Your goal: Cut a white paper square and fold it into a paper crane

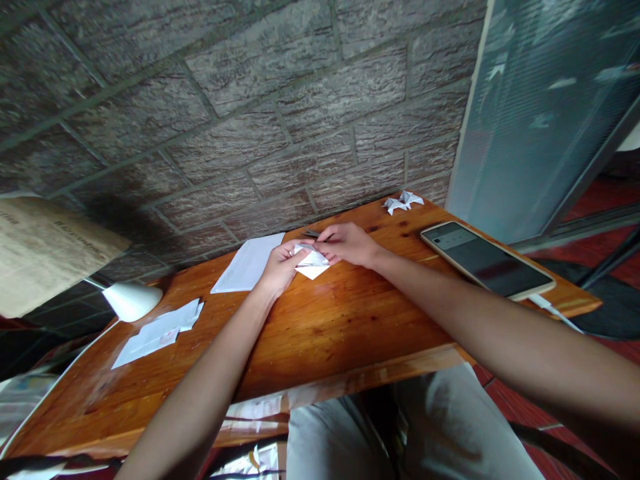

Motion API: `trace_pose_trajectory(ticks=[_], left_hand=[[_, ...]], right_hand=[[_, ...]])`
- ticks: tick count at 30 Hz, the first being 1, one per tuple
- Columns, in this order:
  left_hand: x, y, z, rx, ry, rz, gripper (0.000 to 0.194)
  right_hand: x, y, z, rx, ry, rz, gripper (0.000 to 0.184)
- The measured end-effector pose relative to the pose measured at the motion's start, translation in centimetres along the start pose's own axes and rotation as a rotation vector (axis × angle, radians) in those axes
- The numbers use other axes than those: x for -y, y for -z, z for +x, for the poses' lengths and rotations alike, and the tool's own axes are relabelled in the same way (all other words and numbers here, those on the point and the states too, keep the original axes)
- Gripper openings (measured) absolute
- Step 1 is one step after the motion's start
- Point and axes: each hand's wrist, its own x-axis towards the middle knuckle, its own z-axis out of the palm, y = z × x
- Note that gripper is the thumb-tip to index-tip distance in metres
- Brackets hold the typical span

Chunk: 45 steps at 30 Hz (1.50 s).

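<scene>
A small folded white paper (313, 272) is held between both hands over the middle of the wooden table, its pointed lower corner facing me. My left hand (283, 267) grips its left side, thumb on top. On the right side, my right hand (347, 244) pinches the upper edge of the paper with bent fingers. A thin dark metal tool (311, 233), perhaps scissors, lies just behind the hands, mostly hidden by them. Left of the hands rests a stack of white paper sheets (249, 265).
Two folded paper figures (403, 201) stand at the back right. A phone (487, 259) with a cable lies along the right edge. More paper pieces (159, 331) and a lamp with a white base (131, 301) are on the left. A stone wall (300, 120) borders the table (360, 327).
</scene>
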Motion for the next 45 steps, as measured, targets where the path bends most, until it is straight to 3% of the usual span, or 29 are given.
trace_pose_trajectory(ticks=[5,26,37,45], left_hand=[[-0.22,-0.04,0.04,-0.003,-0.008,-0.009,0.035],[-0.14,-0.01,0.38,-0.118,-0.01,-0.026,0.039],[-0.54,-0.08,0.19,-0.12,-0.012,-0.055,0.036],[0.0,0.48,0.47,-0.087,-0.02,-0.051,0.037]], right_hand=[[0.11,0.51,0.05,0.119,-0.022,0.108,0.022],[0.24,0.42,-0.04,0.066,-0.068,0.119,0.015],[0.04,0.72,-0.03,0.159,-0.038,0.108,0.036],[-0.3,0.4,0.06,0.105,-0.021,0.104,0.031]])
